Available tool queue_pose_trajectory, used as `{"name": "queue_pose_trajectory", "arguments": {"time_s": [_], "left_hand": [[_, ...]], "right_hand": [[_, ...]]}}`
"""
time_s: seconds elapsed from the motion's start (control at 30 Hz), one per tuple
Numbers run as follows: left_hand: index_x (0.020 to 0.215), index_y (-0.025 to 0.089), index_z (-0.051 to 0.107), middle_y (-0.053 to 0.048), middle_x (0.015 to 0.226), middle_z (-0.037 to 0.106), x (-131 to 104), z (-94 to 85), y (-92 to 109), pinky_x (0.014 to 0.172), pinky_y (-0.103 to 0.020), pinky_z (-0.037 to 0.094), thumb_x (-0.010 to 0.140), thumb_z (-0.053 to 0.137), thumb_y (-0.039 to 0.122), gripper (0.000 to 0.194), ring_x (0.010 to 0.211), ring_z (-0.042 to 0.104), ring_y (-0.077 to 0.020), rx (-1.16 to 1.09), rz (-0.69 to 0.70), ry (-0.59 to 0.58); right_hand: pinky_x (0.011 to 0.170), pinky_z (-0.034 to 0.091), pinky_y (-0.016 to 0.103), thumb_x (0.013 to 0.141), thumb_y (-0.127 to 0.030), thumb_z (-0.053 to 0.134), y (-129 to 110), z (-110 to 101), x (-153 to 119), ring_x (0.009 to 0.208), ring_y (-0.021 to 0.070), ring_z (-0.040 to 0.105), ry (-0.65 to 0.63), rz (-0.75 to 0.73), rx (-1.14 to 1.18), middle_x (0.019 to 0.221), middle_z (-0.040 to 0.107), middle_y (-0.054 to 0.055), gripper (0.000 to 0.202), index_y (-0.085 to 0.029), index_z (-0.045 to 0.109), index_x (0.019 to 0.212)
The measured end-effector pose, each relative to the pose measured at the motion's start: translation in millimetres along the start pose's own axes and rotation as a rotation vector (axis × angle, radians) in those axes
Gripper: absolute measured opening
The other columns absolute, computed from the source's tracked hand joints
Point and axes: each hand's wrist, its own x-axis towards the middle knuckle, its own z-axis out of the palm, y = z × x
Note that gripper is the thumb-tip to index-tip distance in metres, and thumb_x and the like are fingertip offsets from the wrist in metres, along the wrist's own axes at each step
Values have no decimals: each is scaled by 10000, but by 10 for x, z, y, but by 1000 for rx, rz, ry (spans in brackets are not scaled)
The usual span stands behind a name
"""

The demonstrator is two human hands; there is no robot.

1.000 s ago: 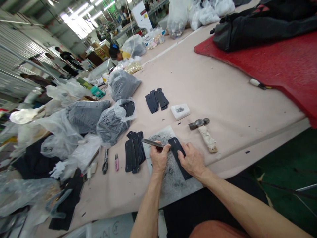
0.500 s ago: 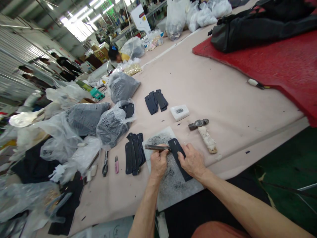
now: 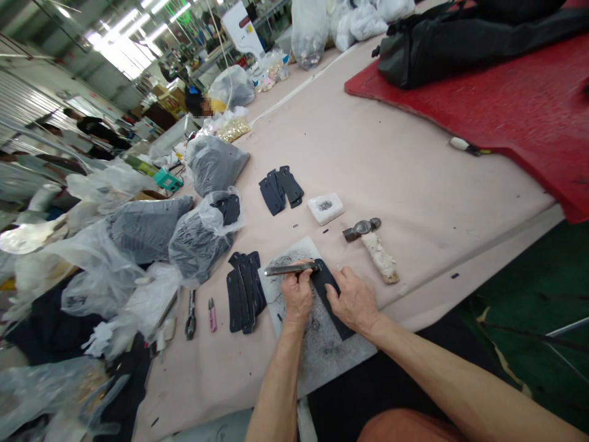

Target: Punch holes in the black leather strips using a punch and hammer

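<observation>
My left hand (image 3: pixel 298 293) is closed around a metal hole punch (image 3: pixel 289 269), whose tip is at the upper end of a dark blue strip (image 3: pixel 343 325). The strip lies slantwise on a grey, scuffed board (image 3: pixel 313 368). With fingers and thumb, my right hand (image 3: pixel 355 301) holds the strip's right edge against the board. A ball-peen hammer (image 3: pixel 377 252) with a wrapped handle rests to the right of the board. Left of the board is a pile of similar dark strips (image 3: pixel 246 291).
More dark pieces (image 3: pixel 281 188) and a white block (image 3: pixel 326 209) lie farther back. Pink thread snips (image 3: pixel 212 315) and a dark tool (image 3: pixel 190 316) sit to the left, beside filled plastic bags (image 3: pixel 202 236). A red sheet (image 3: pixel 488 104) carries a black bag (image 3: pixel 427 55).
My left hand has brought the punch's tip from the strip's left edge onto its upper end. My right hand stays on the strip. The whole view has shifted slightly.
</observation>
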Motion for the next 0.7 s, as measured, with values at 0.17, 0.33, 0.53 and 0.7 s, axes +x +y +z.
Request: {"name": "queue_pose_trajectory", "arguments": {"time_s": [0.17,0.33,0.53,0.7], "left_hand": [[906,209,673,-52,937,731,15,19,6,859,-381,547,886,573,278,124,902,681,-212,-5,38,-26],[908,206,656,-59,948,731,-9,39,-13,874,-399,546,893,565,271,113,919,684,-219,19,50,-13],[924,196,652,-51,946,730,-9,26,-9,869,-390,552,903,554,239,108,908,685,-206,51,90,-3],[925,189,645,-57,933,729,-10,26,-32,839,-388,562,907,554,252,112,884,688,-207,90,98,-8]], "right_hand": [[637,320,304,945,-373,447,0,0,-5,766,175,565,3,-7,10,991,589,55,286,-211,618,1107],[634,315,306,943,-370,454,7,0,-8,758,174,563,16,-8,24,969,583,45,275,-215,618,1100],[647,326,306,945,-375,455,25,28,-1,762,175,560,16,-12,49,968,581,48,283,-211,617,1110],[641,329,314,945,-369,456,18,24,-2,767,179,568,17,-20,48,968,580,47,287,-211,616,1125]]}}
